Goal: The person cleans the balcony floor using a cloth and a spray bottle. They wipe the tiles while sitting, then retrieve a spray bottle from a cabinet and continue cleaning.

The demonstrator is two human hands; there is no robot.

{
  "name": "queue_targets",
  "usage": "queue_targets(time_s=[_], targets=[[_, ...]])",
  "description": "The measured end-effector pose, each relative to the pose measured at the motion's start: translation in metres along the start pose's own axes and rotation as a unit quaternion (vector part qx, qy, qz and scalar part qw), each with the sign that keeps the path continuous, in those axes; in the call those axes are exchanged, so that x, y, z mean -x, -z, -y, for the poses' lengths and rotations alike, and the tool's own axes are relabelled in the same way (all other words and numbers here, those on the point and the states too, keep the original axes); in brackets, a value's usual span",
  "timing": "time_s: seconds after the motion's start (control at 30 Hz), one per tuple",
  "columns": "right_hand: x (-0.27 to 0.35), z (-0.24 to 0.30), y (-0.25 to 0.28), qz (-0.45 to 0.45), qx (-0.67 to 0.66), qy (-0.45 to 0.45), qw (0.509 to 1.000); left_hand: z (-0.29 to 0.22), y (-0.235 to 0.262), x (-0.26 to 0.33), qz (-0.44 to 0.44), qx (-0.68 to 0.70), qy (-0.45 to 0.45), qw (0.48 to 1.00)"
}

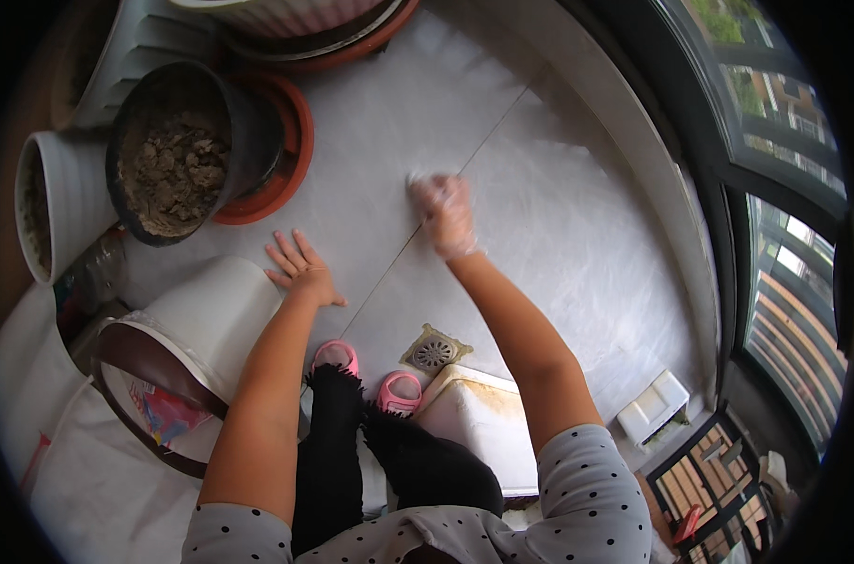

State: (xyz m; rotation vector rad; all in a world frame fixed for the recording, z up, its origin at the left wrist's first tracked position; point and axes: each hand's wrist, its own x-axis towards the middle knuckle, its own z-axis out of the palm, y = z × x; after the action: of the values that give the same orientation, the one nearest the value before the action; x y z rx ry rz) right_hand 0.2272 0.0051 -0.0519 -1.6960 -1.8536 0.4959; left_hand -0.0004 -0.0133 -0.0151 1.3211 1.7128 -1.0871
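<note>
My left hand [300, 268] is bare and lies open on the grey marbled floor [540, 254], fingers spread. It is beside the white bin [215, 301], which lies tipped on its side. My right hand [449, 214], in a thin clear plastic glove, is down at the floor near a tile seam. Its fingers are curled in, and motion smears them. A small greyish patch shows at the fingertips; what it is cannot be made out.
A black pot [178, 155] of dry soil tilts by an orange saucer [291, 155]. A floor drain [434, 351] lies near my pink sandals [400, 392]. Right of them stands a white box [474, 414]. A small white tray [653, 407] sits by the window wall [686, 249].
</note>
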Motion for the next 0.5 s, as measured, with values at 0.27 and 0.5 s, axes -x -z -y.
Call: queue_targets(time_s=[0.27,0.5], targets=[[0.087,0.026,0.034,0.198,-0.108,-0.004,0.974,0.005,0.001,0.000,0.003,0.003,-0.005,1.000],[-0.023,0.059,-0.023,0.168,-0.062,0.058,0.982,0.001,0.002,-0.001,0.003,-0.012,-0.003,1.000]])
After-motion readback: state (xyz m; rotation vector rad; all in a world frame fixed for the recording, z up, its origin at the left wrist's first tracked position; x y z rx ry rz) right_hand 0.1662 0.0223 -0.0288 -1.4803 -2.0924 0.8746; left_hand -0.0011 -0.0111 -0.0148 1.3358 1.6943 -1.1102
